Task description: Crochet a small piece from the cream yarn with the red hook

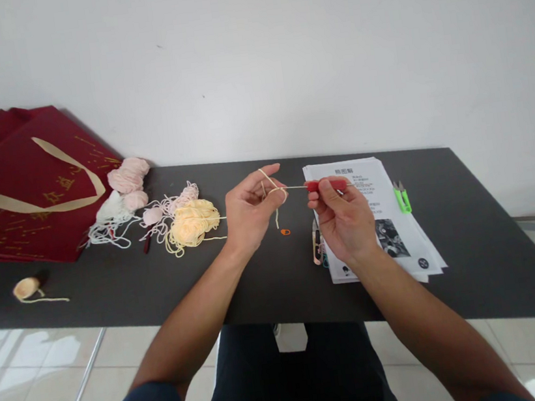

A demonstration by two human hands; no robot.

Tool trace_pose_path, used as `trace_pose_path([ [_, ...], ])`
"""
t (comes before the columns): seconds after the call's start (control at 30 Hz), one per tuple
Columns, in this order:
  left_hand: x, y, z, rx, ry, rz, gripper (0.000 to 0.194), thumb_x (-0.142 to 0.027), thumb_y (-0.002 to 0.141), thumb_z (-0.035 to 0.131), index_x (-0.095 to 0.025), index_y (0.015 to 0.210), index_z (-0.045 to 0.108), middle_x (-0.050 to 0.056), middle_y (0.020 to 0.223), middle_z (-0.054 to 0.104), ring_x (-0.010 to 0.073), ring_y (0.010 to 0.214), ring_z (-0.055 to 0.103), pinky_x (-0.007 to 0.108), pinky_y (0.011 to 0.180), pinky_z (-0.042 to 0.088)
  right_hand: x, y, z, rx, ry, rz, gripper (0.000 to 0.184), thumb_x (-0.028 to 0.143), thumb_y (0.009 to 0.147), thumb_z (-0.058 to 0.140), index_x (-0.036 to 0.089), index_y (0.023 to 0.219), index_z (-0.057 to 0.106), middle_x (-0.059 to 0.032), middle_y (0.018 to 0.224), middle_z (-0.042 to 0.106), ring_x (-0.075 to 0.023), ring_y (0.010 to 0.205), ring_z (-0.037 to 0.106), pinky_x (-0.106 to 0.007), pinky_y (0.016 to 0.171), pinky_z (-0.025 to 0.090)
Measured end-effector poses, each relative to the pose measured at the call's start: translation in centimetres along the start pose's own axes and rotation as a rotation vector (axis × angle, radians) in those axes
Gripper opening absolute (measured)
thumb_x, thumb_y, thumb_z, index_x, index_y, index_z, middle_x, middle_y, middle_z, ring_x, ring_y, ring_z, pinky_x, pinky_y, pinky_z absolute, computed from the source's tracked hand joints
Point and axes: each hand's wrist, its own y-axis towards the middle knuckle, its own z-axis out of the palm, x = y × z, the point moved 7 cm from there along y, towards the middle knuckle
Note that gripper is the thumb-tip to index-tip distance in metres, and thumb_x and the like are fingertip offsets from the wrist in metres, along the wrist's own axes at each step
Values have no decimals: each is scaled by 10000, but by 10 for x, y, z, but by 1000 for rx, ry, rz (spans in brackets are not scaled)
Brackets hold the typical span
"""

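Observation:
My right hand (349, 222) grips the red handle of a crochet hook (313, 186), whose thin shaft points left. Between the thumb and fingers of my left hand (247, 213) is pale yellow yarn (277, 219), looped over a raised finger with a short tail hanging down. The hook's tip meets the yarn at the left fingertips; any stitches there are too small to make out. Left of that hand lies a loose ball of yellow yarn (195, 223), with strands running toward the hand. On the table below the yarn tail is a small orange stitch marker (285, 231).
Printed sheets (355, 268) lie under my right hand, with green thread snips (402, 198) at their right edge and a pale-handled cutter (316, 246) at their left. Pink yarn (129, 175), white yarn (114, 211), a small crocheted piece (27, 288) and dark red bags (22, 173) occupy the left.

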Motion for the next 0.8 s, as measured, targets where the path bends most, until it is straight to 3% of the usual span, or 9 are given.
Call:
trace_pose_path([
  [0.33, 2, -1, 0, -31, -48, -1, 376, -137, 711, 839, -243, 1069, 800, -29, 784, 709, 81, 695, 599, 234, 684, 478, -3, -3, 1, -11, -14, 1, 220, 374, 861, 836, 223, 919, 686, 20, 925, 810, -65, 705, 733, -167, 686, 668],
  [0.8, 4, -1, 1, 8, -104, -67, 556, -119, 708, 816, -269, 1240, 759, -46, 768, 691, 87, 713, 592, 253, 730, 482, -3, 0, 1, 64, 53, 1, 199, 322, 847, 854, 230, 916, 692, 23, 922, 822, -60, 729, 741, -153, 702, 663],
])
